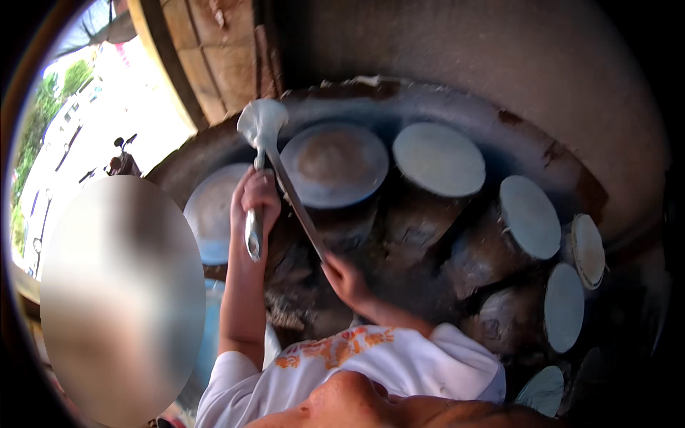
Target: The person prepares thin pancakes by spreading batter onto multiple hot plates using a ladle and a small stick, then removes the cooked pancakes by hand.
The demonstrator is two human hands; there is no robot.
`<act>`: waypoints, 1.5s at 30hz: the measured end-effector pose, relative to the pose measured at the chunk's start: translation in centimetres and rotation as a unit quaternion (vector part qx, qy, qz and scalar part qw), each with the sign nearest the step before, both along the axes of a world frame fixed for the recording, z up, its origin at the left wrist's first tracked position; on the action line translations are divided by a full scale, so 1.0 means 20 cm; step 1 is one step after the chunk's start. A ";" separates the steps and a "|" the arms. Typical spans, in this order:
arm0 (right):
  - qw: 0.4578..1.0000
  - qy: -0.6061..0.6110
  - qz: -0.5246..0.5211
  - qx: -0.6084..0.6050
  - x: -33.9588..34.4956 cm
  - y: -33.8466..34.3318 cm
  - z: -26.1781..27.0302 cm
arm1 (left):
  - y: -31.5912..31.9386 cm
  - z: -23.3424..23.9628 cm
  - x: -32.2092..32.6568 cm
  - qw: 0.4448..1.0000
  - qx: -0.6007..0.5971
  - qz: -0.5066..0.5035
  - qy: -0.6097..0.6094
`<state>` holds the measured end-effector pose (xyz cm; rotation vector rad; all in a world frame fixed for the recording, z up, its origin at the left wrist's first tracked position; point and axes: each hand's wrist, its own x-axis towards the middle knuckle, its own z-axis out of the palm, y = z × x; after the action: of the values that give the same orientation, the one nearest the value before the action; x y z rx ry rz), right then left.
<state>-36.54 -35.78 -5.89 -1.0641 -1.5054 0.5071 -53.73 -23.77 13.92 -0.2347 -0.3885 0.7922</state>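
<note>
My left hand (pixel 260 195) grips the metal handle (pixel 253 238) of a ladle-like tool, upright before me. Thick white batter or dough (pixel 263 120) covers the tool's far end. In my right hand (pixel 345 275) is one end of a long flat strip (pixel 297 206), whose far end meets the coated head. Beyond my hands lies a round griddle (pixel 334 166) with a brownish centre. Another round griddle (pixel 217 214) is partly hidden behind my left forearm. Right of these, a round plate (pixel 439 159) bears a pale, smooth layer.
More pale round plates (pixel 530 216) curve down the right on dark cylindrical bases (pixel 481 257). A large curved rim (pixel 428 93) surrounds them at the back. Left stand a brown panelled wall (pixel 208 59) and a blue container (pixel 214 305). A blurred patch (pixel 123 299) hides the lower left.
</note>
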 end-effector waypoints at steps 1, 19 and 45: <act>0.999 0.037 -0.002 -0.027 0.15 -0.10 -0.04 | 0.09 -0.07 0.07 0.999 0.043 -0.008 0.007; 0.854 0.388 -0.182 -0.295 0.76 0.67 -0.30 | 0.90 -0.65 1.01 0.643 0.220 0.027 0.733; 0.956 -0.146 -0.228 -0.117 0.75 0.98 -0.16 | 1.13 -0.90 0.48 0.487 0.234 0.118 0.833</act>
<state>-21.62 -16.08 -9.11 -1.6783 -1.4064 0.2080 -44.07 -1.08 -4.03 1.1609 1.2978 0.8034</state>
